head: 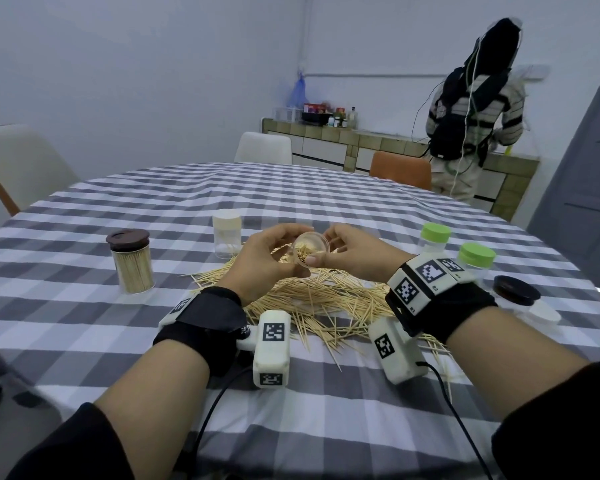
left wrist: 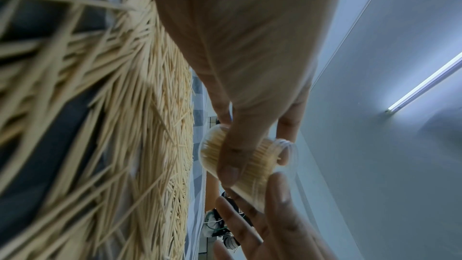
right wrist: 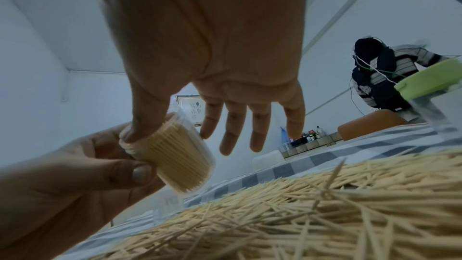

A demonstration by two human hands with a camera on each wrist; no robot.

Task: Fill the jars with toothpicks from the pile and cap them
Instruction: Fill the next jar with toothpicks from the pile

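Starting out on the left: a brown-lidded jar (head: 131,261) stands capped and packed with sticks, well apart from the action, and a cream-lidded jar (head: 226,234) stands just behind the pile (head: 323,299) with only a few sticks showing in it. Now the left hand (head: 264,263) — thumb and fingers curled round the clear jar (head: 309,252), holding it lifted above the pile, tipped well over so its open mouth faces back toward the person. Long axis runs tilted, not upright, base pointing away and down toward the table. From the right wrist view that jar (right wrist: 172,153) looks crammed, sticks lined up side by side along its length, ends near the threaded rim, no cap on it. Moving across, the right hand (head: 352,252) is right up against the mouth: thumb laid on the stick ends at the opening, the other fingers (right wrist: 235,126) spread straight past the jar, gripping nothing. So the right hand is the one at the opening, the left the one bearing the weight. Looks to me like tamping before capping. Farther right, two green-lidded jars (head: 435,237) stand beside the pile, and a dark cap (head: 516,291) lies near the right wrist, the likely next reach
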